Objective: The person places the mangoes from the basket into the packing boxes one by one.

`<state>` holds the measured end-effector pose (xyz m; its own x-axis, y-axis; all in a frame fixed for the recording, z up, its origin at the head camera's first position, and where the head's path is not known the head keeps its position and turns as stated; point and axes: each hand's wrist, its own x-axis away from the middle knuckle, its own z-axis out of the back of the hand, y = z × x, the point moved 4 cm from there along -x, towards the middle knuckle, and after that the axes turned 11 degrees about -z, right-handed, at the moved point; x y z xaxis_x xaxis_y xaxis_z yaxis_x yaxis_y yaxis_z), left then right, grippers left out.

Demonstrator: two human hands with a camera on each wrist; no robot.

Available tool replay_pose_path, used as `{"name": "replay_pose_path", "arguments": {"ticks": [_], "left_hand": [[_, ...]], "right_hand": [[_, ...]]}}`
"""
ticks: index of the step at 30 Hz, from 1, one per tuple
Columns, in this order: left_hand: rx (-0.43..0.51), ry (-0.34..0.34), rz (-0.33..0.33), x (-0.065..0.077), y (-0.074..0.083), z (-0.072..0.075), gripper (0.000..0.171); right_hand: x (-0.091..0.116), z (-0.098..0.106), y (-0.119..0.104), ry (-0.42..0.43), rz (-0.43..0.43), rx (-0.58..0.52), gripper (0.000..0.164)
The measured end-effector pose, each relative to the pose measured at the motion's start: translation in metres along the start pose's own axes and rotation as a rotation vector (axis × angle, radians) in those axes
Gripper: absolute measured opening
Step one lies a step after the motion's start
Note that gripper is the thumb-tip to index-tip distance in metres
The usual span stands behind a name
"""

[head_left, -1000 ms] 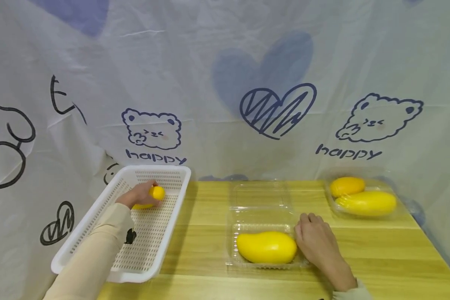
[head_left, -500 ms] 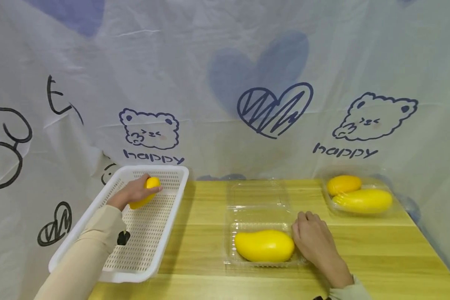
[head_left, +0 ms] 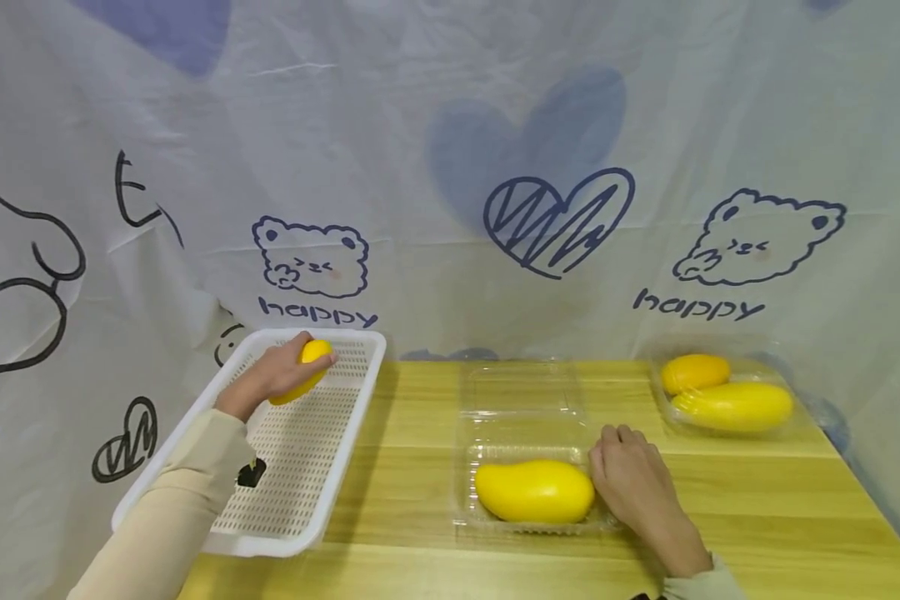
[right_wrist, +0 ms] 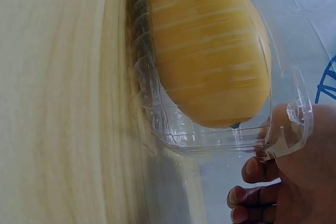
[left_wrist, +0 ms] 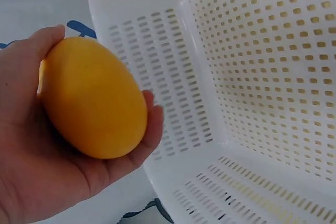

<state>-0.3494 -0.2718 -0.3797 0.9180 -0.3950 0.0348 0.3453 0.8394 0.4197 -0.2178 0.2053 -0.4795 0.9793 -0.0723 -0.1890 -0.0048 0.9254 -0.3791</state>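
Note:
My left hand [head_left: 281, 371] grips a yellow mango [head_left: 300, 385] over the far part of the white perforated basket [head_left: 378, 358]. In the left wrist view, fingers and thumb wrap around the mango [left_wrist: 97, 100], its rounded end facing the camera. A second yellow mango [head_left: 534, 492] lies inside a clear plastic clamshell box [head_left: 521, 432], whose lid is folded back. My right hand [head_left: 633, 479] holds the right side of that box with curled fingers. In the right wrist view the fingers [right_wrist: 254, 195] are at the corner of the box, partly behind clear plastic.
At the back right stands another clear plastic box [head_left: 663, 408] with two yellow mangoes [head_left: 735, 407] in it. All this is on a wooden table [head_left: 420, 467]. A white cloth [head_left: 420, 192] printed with hearts and bears hangs behind and along the left.
My left hand has lifted the mango from low in the basket, up toward its far end. The right hand and the clear box have stayed in place.

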Motion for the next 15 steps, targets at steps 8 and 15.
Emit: {"name": "replay_pose_path", "arguments": {"ticks": [8, 15], "left_hand": [[-0.022, 0.142, -0.045, 0.004, 0.006, 0.009, 0.061], [0.022, 0.234, -0.083, 0.004, 0.02, 0.015, 0.064]], "right_hand": [[-0.001, -0.002, -0.002, 0.0, 0.011, -0.003, 0.021], [0.0, 0.0, 0.0, 0.006, 0.001, 0.008, 0.021]]}}
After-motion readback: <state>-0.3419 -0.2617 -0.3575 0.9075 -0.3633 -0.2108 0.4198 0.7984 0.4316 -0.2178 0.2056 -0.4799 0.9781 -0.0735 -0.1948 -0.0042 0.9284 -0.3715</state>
